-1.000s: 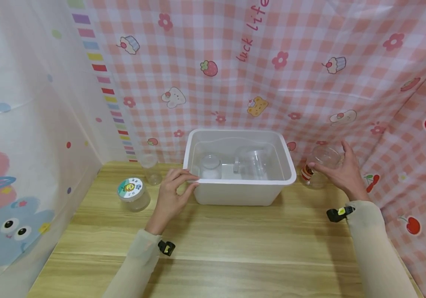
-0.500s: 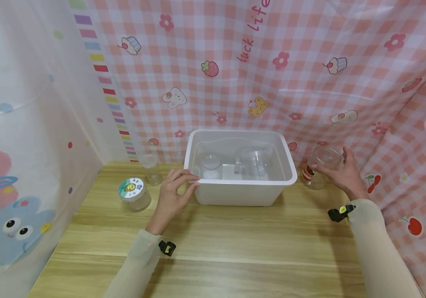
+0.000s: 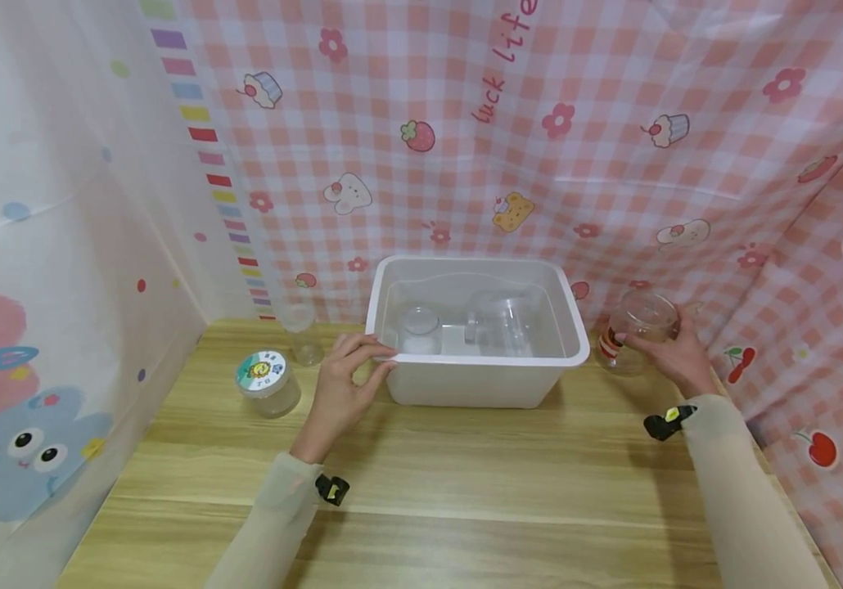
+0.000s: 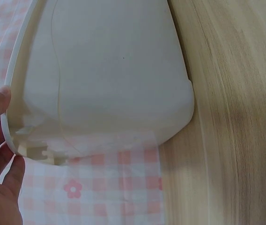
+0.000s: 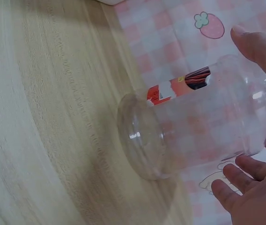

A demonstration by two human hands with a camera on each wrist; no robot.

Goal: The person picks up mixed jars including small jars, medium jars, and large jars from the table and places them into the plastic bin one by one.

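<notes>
My left hand [image 3: 344, 384] pinches the front left corner of the rim of a white plastic bin [image 3: 466, 383]; the left wrist view also shows its fingers and thumb at that rim [image 4: 7, 108]. Right of the bin, a transparent plastic jar [image 5: 203, 124] with a red and black label stands upright on the table. Around its upper part my right hand [image 3: 679, 356] is spread, thumb on the near side, fingers toward the far side. In the right wrist view a gap shows between the thumb [image 5: 259, 49] and the jar wall, while the other fingers lie close beside it.
Inside the bin, one transparent jar [image 3: 506, 325] lies on its side and another transparent container [image 3: 419, 331] sits at the left. Left of the bin stand a jar with a printed lid [image 3: 263, 376] and a slim transparent container [image 3: 305, 339]. Checked cloth [image 3: 451, 164] hangs behind the table.
My right hand has come down lower around the labelled jar, its fingers going behind the jar's far side. The left hand keeps its place on the bin's rim.
</notes>
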